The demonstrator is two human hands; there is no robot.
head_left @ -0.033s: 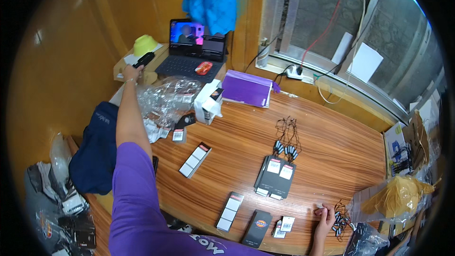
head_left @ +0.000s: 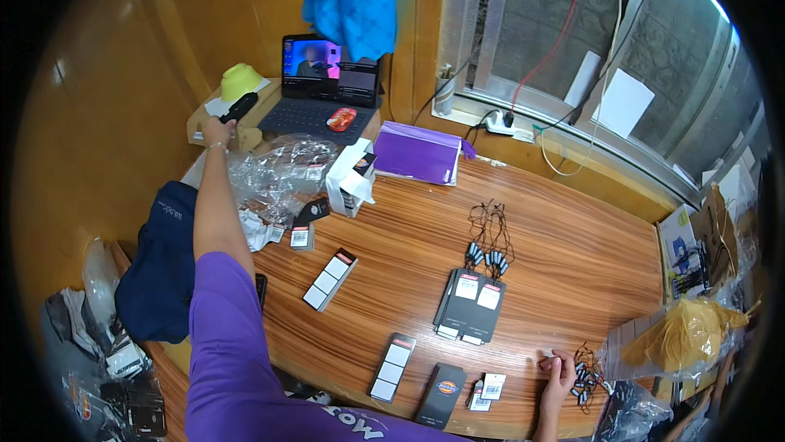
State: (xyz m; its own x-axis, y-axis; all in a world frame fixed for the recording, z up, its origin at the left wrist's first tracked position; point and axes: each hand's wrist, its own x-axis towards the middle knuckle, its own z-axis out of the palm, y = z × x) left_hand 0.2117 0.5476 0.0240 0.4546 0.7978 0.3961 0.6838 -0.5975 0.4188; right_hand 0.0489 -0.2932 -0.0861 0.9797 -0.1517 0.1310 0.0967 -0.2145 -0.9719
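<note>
My left arm stretches to the far left of the table. There my left hand (head_left: pixel 217 130) is closed on a black handheld tool (head_left: pixel 239 107), whose exact kind I cannot make out, beside a yellow bowl-like thing (head_left: pixel 240 80) and a laptop (head_left: pixel 302 111). My right hand (head_left: pixel 558 374) rests near the front edge with curled fingers; whatever is at the fingertips is too small to tell. Right next to it lies a bundle of black cords (head_left: pixel 585 378). White barcode tags (head_left: pixel 491 386) and a dark grey card stack (head_left: pixel 442 395) lie to its left.
Dark hang tags with strings (head_left: pixel 470 307) lie mid-table. Two stacks of label-fronted cards (head_left: pixel 330 278) sit to the left. Crumpled clear plastic (head_left: pixel 282 168), a white box (head_left: pixel 352 177) and a purple folder (head_left: pixel 417 153) occupy the back. A yellow plastic-wrapped bundle (head_left: pixel 683 336) stands at right.
The view has shifted slightly, so most things appear a little further left. Both hands keep nearly the same place and pose.
</note>
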